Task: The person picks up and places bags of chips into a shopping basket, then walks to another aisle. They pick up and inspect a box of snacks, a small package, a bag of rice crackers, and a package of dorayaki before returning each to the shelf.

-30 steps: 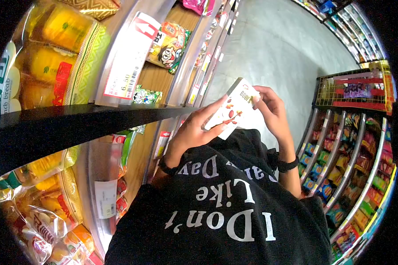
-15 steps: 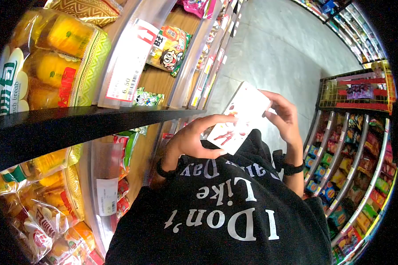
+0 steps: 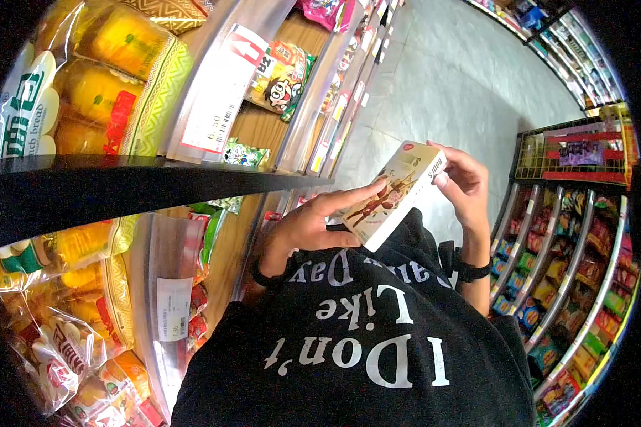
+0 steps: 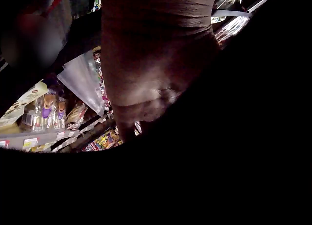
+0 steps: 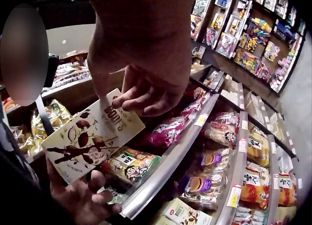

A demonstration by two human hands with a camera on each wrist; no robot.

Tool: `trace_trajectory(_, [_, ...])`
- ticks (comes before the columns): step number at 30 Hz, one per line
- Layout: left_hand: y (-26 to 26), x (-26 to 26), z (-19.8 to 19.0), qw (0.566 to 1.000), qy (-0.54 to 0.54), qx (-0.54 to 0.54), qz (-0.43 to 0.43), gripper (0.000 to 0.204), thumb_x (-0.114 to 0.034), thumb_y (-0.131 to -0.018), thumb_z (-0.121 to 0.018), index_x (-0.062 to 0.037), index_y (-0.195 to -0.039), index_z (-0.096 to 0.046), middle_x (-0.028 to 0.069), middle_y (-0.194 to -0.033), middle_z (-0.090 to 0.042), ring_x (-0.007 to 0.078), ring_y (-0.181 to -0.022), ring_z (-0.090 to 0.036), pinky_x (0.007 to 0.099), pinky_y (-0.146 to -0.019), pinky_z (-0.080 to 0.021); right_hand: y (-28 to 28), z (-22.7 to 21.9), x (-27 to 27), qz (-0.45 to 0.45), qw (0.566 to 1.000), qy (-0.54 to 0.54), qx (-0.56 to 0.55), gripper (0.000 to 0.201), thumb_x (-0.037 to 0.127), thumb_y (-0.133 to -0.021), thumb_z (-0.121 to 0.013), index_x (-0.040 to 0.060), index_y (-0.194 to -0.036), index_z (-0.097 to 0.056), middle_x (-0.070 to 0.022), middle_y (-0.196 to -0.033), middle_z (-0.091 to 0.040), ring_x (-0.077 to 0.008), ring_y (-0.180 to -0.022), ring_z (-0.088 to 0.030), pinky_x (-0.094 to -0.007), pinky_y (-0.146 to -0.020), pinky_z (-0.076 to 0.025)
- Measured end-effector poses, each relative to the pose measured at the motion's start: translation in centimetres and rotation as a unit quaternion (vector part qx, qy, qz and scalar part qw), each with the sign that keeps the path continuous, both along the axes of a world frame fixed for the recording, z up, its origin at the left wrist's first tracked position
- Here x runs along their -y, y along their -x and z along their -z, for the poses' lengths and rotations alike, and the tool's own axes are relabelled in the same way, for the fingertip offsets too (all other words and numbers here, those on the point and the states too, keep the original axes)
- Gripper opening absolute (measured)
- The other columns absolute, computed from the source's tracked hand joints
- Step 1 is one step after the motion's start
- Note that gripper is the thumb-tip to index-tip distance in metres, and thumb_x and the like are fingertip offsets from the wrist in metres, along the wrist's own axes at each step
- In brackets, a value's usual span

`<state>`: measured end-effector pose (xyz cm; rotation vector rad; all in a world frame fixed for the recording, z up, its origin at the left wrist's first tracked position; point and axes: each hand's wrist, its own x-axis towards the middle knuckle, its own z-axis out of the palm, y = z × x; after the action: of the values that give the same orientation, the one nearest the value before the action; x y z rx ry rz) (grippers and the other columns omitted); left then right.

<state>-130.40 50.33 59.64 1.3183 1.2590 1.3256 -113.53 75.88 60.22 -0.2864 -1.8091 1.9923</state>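
Observation:
A cream box with brown pictures (image 3: 392, 196) is held in front of the black shirt, tilted so that its front and one narrow side show. The left hand (image 3: 317, 220) grips its lower left end, fingers along the front and thumb at the bottom edge. At the upper right corner the right hand (image 3: 463, 185) pinches the box between thumb and fingers. The right wrist view shows the box's broad face (image 5: 92, 137), with the right hand (image 5: 141, 73) at its top and the left hand (image 5: 83, 198) at its bottom. In the left wrist view the left hand (image 4: 156, 54) is dark, its fingertips hidden.
Shelves with packaged bread (image 3: 96, 99) and snack bags (image 3: 281, 78) stand at the left, crossed by a black bar (image 3: 121, 192). Grey floor (image 3: 463, 78) lies beyond the hands. Another rack of snacks (image 3: 570, 263) stands at the right. Similar cream boxes (image 5: 183, 213) sit on a lower shelf.
The box has turned in the hands: a plainer white face showed half a second ago, and now a cream face and a lettered side show. Both hands have kept hold of it.

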Motion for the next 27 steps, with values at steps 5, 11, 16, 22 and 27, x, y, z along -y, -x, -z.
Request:
trace_trajectory(5, [-0.1, 0.5, 0.6, 0.983, 0.024, 0.182, -0.008, 0.101, -0.073, -0.093, -0.051, 0.0011, -0.159, -0.033, 0.0183, -0.142, -0.063, 0.0259, -0.132, -0.060, 0.0392, -0.114, -0.043, -0.3, 1.0, -0.4, -0.012, 0.997, -0.052, -0.059, 0.038, -0.006, -0.085, -0.077, -0.0023, -0.123, -0.071, -0.0054, -0.094, -0.070, -0.0155, -0.095, -0.065, -0.0320, -0.090, -0.051])
trace_trajectory(11, [-0.5, 3.7, 3.0, 0.978, 0.075, -0.014, -0.194, 0.073, -0.057, -0.109, -0.031, 0.0054, -0.140, -0.053, 0.0210, -0.131, -0.066, 0.0284, -0.122, -0.063, 0.0393, -0.108, -0.045, -0.1, -0.1, 0.6, 0.013, 0.999, -0.026, -0.011, 0.025, -0.004, -0.087, -0.077, -0.0017, -0.111, -0.071, -0.0022, -0.089, -0.067, -0.0107, -0.086, -0.061, -0.0274, -0.084, -0.048])
trace_trajectory(16, [0.3, 4.4, 3.9, 0.949, 0.122, -0.147, -0.252, 0.055, -0.040, -0.115, -0.029, 0.0041, -0.134, -0.056, 0.0179, -0.125, -0.067, 0.0249, -0.115, -0.062, 0.0373, -0.102, -0.047, -0.2, -0.6, 1.2, 0.010, 0.999, 0.012, 0.033, 0.016, 0.001, -0.091, -0.075, 0.0004, -0.105, -0.067, 0.0015, -0.087, -0.063, -0.0065, -0.082, -0.058, -0.0241, -0.077, -0.047])
trace_trajectory(22, [-0.2, 3.5, 3.2, 0.959, 0.108, 0.080, -0.248, 0.043, -0.030, -0.115, -0.037, 0.0032, -0.130, -0.059, 0.0083, -0.112, -0.065, 0.0153, -0.101, -0.057, 0.0316, -0.099, -0.046, -0.1, -0.6, 0.6, 0.009, 0.997, 0.037, 0.074, 0.012, 0.014, -0.099, -0.069, 0.0026, -0.097, -0.066, 0.0041, -0.081, -0.062, -0.0036, -0.072, -0.054, -0.0204, -0.065, -0.042])
trace_trajectory(27, [-0.1, 2.5, 0.5, 0.972, 0.121, 0.093, -0.179, 0.044, -0.027, -0.114, -0.039, 0.0080, -0.130, -0.060, 0.0114, -0.118, -0.068, 0.0160, -0.108, -0.060, 0.0312, -0.101, -0.046, -0.1, -0.3, 0.7, 0.008, 0.991, 0.020, 0.131, 0.031, 0.029, -0.104, -0.062, 0.0044, -0.085, -0.066, 0.0063, -0.070, -0.058, -0.0016, -0.060, -0.047, -0.0215, -0.054, -0.033])
